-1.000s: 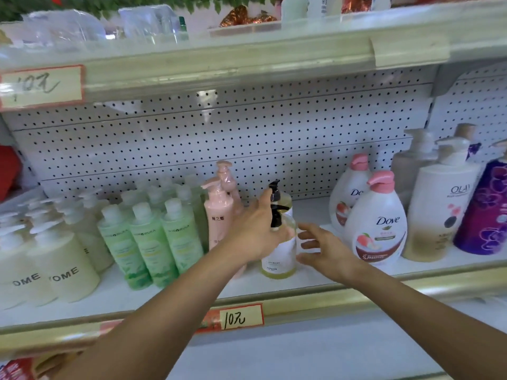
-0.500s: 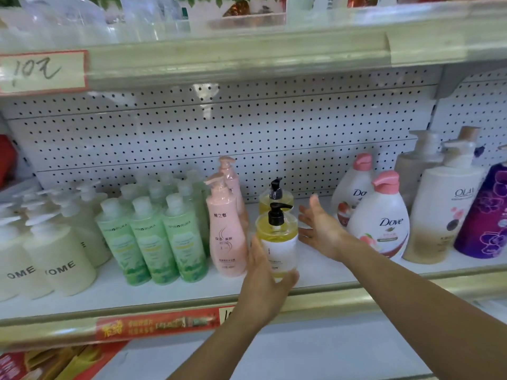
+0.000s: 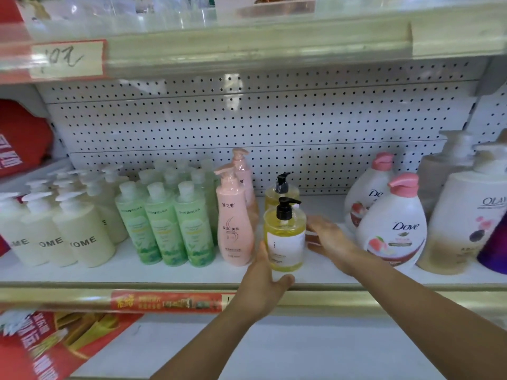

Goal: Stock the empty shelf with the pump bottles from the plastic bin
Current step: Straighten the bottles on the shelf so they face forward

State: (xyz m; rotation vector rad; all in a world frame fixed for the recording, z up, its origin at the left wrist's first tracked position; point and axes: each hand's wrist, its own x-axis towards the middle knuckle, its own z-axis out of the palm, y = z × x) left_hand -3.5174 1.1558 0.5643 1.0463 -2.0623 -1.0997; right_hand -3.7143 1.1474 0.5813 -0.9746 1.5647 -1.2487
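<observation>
- Front pump bottle (image 3: 284, 237): clear, filled with yellow liquid, with a black pump and a white label. It stands upright near the front edge of the shelf (image 3: 164, 272), between the pink bottles and the Dove bottles.
- Rear pump bottle (image 3: 281, 192): the same kind, upright, directly behind the front one and close to the pegboard back panel (image 3: 247, 127).
- Left hand (image 3: 263, 286): it reaches up from below the shelf edge. The straight fingers lie along the lower left side of the front pump bottle, and the thumb is spread wide in front of its base. The hand is wide and does not close round the bottle.
- Right hand (image 3: 326, 237): flat and wide, palm turned towards the front pump bottle, holding nothing. The fingertips reach the bottle's right side, but blur hides whether they touch it.
- Pink bottles (image 3: 234, 229): two tall pump bottles, one behind the other, just left of the yellow pair.
- Green bottles (image 3: 164, 229): a block of capped bottles in rows, left of the pink ones.
- Cream bottles (image 3: 82, 237): pump bottles lettered "OME", at the far left of the shelf.
- Dove bottles (image 3: 392, 229): two white bottles with pink pumps, right of the right hand.
- Olay bottle (image 3: 466, 223): a large cream bottle at the far right, with a purple bottle (image 3: 493, 248) at the frame edge.
- Price tag (image 3: 67, 60): handwritten, on the rail of the shelf above.
</observation>
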